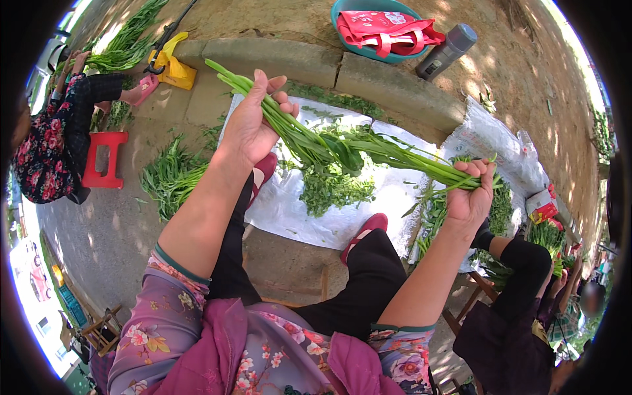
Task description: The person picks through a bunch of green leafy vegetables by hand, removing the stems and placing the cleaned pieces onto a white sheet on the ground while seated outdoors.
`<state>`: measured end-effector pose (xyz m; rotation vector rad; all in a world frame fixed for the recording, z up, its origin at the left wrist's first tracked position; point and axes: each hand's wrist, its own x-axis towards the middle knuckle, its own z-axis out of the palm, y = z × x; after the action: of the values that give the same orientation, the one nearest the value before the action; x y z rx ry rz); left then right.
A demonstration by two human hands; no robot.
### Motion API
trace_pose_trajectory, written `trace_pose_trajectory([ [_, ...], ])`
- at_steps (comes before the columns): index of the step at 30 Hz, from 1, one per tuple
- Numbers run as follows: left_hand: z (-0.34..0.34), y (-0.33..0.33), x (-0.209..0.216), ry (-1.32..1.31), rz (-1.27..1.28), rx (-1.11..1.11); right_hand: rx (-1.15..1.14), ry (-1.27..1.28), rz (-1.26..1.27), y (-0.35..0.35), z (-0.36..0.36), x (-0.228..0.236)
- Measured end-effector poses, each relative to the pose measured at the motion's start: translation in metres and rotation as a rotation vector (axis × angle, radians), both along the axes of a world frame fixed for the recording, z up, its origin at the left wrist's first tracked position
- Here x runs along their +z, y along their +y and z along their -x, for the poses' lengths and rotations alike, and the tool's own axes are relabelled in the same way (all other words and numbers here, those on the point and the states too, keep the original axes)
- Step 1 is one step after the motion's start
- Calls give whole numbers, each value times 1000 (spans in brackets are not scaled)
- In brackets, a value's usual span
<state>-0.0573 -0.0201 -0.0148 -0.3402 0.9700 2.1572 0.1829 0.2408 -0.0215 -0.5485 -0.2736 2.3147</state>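
A long bunch of leafy green vegetable stems (336, 148) stretches between my two raised hands, its middle sagging a little. My left hand (253, 118) is closed round the pale stem end, thumb up. At the other end my right hand (471, 191) has its fingers wrapped round more stems. Beneath the bunch, a white woven sheet (283, 214) lies on the ground between my feet, with a heap of loose green leaves (336, 191) on it. Another pile of stems (172, 178) rests on the pavement beyond my left forearm.
A stone kerb (388, 82) runs behind the sheet. Past it are a teal basin (359, 49) with a red bag (388, 31) and a grey flask (447, 51). A person (49, 145) sits left near a red stool (105, 158); another (520, 296) sits at right.
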Motion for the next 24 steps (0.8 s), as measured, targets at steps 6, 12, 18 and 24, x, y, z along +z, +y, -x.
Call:
trace_pose_trajectory([
  [6,-9,4,3,77,24,-236,-51,-317,-250,-12,12,11],
  [12,-28,12,12,244,28,-490,-9,-972,-836,-44,39,25],
  [18,-43,15,12,397,15,-753,1,-1252,-1300,-62,51,11],
  [24,-57,27,9,550,167,-856,292,-826,-802,-98,71,18],
])
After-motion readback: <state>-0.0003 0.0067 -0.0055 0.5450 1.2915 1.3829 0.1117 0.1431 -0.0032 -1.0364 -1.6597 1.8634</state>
